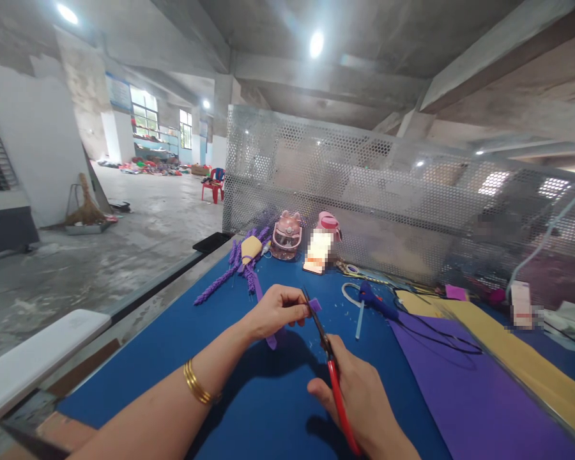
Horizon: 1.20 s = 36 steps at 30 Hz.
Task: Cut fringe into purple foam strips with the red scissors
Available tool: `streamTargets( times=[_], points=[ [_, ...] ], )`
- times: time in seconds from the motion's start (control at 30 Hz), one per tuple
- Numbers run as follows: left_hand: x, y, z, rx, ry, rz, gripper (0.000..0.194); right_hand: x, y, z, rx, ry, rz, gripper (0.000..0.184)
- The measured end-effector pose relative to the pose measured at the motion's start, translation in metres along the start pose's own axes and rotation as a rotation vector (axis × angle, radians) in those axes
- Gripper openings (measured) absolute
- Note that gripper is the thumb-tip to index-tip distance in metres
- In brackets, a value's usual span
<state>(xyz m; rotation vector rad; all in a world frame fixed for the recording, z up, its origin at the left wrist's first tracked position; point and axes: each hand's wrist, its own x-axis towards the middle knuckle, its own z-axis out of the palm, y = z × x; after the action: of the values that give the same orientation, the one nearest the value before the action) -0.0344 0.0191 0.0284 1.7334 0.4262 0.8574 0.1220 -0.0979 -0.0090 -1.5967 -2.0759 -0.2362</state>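
Left hand (pixel 280 310): we pinch a purple strip (pixel 315 305), fingertips together.
Right hand (pixel 361 383): we hold red-handled scissors (pixel 339 402), thumb spread.

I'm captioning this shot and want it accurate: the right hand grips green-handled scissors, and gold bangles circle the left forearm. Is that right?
Not quite: the scissors have red handles, not green, as the head view shows. The right hand does grip them, and gold bangles do circle the left forearm.
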Motion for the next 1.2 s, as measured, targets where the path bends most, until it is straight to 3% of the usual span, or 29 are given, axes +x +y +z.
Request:
streamTargets(
  times=[0.2, 0.43, 0.83, 1.2],
  points=[
    [0.000, 0.000, 0.001, 0.037, 0.011, -0.003, 0.024, 0.001, -0.001, 0.000, -0.017, -0.039, 0.015, 0.055],
    [0.000, 0.000, 0.001, 0.014, 0.001, -0.002, 0.023, 0.001, 0.000, 0.002, -0.008, 0.030, -0.009, 0.062],
    [0.000, -0.002, 0.000, -0.060, -0.043, -0.050, 0.026, 0.002, 0.002, -0.003, 0.060, 0.040, 0.027, 0.071],
    [-0.001, 0.008, 0.002, 0.099, 0.057, 0.008, 0.019, 0.000, 0.003, -0.005, 0.074, 0.001, 0.020, 0.070]
  ],
)
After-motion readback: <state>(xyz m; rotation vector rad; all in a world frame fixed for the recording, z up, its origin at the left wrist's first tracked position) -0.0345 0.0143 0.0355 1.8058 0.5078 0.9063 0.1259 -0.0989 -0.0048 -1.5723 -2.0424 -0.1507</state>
